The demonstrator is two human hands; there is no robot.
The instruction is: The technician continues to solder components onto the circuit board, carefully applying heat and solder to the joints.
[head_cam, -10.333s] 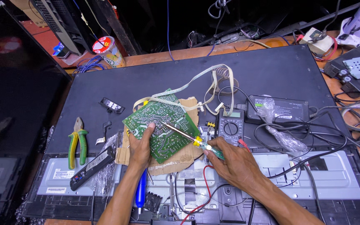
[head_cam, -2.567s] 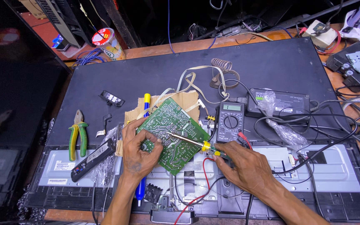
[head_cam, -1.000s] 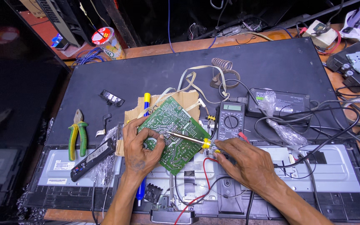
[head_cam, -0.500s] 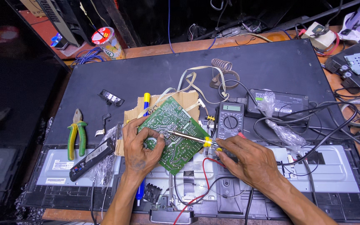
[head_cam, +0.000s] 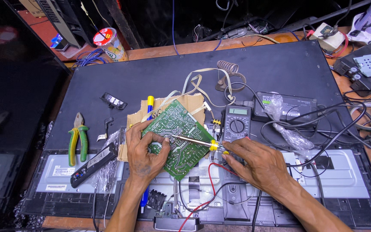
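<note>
The left hand still holds the green board tight, and the right hand, now nearer, grips the soldering iron on it

A: How's the light?
B: Bright and even from overhead; the green circuit board is crisp, with short soft shadows under both hands.
A: And the edges?
B: The left side falls dark, and the wide lens bends the desk rim. No blur.
</note>
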